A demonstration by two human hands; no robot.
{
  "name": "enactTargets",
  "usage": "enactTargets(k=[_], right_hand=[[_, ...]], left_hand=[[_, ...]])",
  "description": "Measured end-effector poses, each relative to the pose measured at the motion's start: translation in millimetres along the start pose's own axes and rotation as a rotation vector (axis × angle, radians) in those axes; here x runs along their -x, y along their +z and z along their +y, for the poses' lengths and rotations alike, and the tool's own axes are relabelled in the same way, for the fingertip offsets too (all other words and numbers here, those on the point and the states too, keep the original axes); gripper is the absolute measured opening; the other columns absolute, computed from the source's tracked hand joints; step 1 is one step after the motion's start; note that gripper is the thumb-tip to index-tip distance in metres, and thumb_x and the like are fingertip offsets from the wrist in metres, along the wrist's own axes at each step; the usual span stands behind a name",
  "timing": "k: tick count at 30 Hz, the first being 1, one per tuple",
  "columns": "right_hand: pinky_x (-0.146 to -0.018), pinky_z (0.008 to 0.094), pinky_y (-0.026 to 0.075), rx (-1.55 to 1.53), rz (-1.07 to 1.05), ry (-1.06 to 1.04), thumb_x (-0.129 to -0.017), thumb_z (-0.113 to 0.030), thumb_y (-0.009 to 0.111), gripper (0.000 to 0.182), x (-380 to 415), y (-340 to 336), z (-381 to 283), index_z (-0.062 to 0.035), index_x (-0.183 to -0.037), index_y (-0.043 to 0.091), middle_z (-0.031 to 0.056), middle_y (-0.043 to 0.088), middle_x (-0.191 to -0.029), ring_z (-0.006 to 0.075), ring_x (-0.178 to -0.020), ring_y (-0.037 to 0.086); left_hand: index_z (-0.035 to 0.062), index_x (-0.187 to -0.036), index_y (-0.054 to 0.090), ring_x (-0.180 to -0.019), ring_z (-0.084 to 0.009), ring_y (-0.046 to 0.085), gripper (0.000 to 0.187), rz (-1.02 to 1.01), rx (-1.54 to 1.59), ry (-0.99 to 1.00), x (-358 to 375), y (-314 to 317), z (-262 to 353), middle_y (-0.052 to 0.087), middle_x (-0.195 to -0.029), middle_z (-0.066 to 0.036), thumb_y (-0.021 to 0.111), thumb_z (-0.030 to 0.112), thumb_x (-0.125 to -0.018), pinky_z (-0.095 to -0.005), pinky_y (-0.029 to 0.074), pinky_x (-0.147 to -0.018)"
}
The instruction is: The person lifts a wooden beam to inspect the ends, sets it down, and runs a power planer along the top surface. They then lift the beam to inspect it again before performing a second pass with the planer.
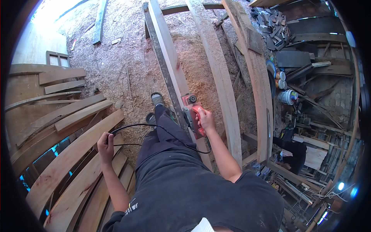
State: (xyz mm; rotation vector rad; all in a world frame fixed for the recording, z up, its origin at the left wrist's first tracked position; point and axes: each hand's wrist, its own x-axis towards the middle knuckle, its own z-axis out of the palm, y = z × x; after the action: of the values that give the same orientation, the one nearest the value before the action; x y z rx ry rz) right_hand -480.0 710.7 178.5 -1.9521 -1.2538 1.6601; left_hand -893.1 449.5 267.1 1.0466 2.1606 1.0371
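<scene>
In the head view, the right hand is wrapped around the handle of a red planer. The planer rests on a long pale board, on the stretch towards the board's near end, its body reaching across from the left edge to the right edge. The far end of that board runs up to the top of the view, beside a crosspiece. A dark, weathered beam lies along the board's left edge.

The left hand, well apart from the planer, is closed around a black cable, with the fingers curled in and the thumb upward. The cable loops out from this hand over the person's trousers and curves round below the planer, near the board's near end.

To the right of the pale board, with a gap between, lies a second board, and beyond its right edge a third, wider board. A pile of stacked planks fills the left side, just beside the left hand. Wood shavings cover the ground, where a shoe stands near the weathered beam. Buckets sit right of the third board.
</scene>
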Motion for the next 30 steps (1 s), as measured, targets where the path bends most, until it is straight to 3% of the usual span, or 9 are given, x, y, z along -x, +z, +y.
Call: enactTargets(k=[14, 22, 27, 30], right_hand=[[-0.042, 0.0264, 0.045, -0.115, 0.047, -0.033, -0.104, -0.036, 0.060, 0.039, 6, 4, 58, -0.0043, -0.082, 0.068, -0.0001, 0.061, -0.063, 0.0084, -0.047, 0.056], [-0.042, 0.0257, 0.045, -0.144, 0.041, -0.051, -0.104, -0.035, 0.060, 0.038, -8, 10, 55, -0.0048, -0.082, 0.067, -0.0013, 0.059, -0.063, 0.0077, -0.048, 0.055], [-0.042, 0.0260, 0.043, -0.113, 0.067, -0.030, -0.102, -0.035, 0.061, 0.037, -20, 16, 37, -0.0056, -0.080, 0.067, -0.0021, 0.058, -0.060, 0.0078, -0.048, 0.055], [-0.045, 0.0286, 0.045, -0.049, 0.097, -0.066, -0.100, -0.037, 0.061, 0.040, -36, 22, 25, -0.0051, -0.078, 0.069, -0.0016, 0.059, -0.059, 0.0091, -0.048, 0.056]], left_hand=[[-0.0011, -0.086, 0.056, -0.063, -0.0155, 0.044, 0.029, -0.026, 0.009, 0.049, 15, 7, 10, 0.047, -0.070, -0.007, 0.063, 0.019, -0.107, -0.0327, 0.036, -0.058], [-0.0011, -0.086, 0.056, -0.063, -0.0165, 0.044, 0.031, -0.057, 0.001, 0.008, 5, 9, 4, 0.047, -0.070, -0.007, 0.062, 0.020, -0.107, -0.0331, 0.037, -0.059], [0.0003, -0.085, 0.053, -0.066, -0.0141, 0.041, 0.032, -0.088, 0.010, 0.007, -27, 14, 5, 0.043, -0.071, -0.005, 0.061, 0.021, -0.108, -0.0311, 0.035, -0.060], [-0.0014, -0.086, 0.057, -0.063, -0.0165, 0.045, 0.032, -0.077, 0.007, 0.019, -52, 18, 4, 0.047, -0.068, -0.007, 0.064, 0.022, -0.107, -0.0328, 0.038, -0.059]])
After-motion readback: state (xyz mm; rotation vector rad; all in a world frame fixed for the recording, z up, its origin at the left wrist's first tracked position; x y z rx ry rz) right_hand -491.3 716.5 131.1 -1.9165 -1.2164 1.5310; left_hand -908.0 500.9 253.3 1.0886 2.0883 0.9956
